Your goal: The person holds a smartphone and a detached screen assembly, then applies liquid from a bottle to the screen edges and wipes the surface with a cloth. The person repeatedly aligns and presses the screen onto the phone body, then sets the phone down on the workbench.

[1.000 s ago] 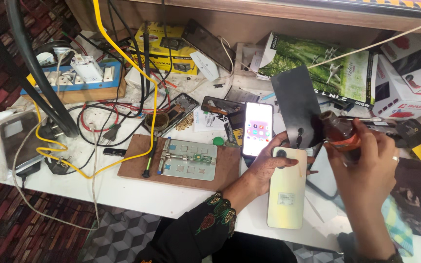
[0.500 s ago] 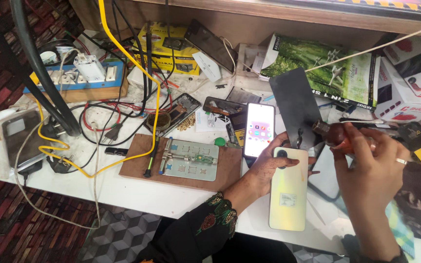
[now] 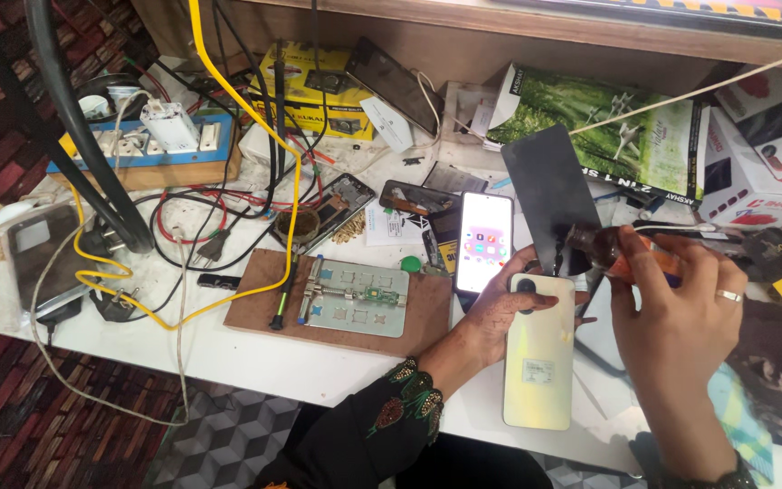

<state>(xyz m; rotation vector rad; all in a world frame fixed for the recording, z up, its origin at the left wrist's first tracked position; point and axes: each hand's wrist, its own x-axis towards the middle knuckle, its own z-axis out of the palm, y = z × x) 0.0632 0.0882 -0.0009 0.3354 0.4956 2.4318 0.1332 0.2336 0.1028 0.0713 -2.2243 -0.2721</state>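
The right hand (image 3: 681, 308) is closed around a small brown bottle (image 3: 604, 249), whose body is mostly hidden by the fingers. The pale phone (image 3: 540, 358), lying face down, is pressed by the left hand (image 3: 500, 308). A green box (image 3: 617, 127) is leaned behind, a yellow box (image 3: 305, 91) farther left.

Two hands (image 3: 500, 303) (image 3: 676, 312), one bottle (image 3: 617, 251), one lit phone (image 3: 483, 241).

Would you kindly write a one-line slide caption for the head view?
Left hand steadies a pale yellow phone lying back-up while right hand tilts a small brown bottle over it.
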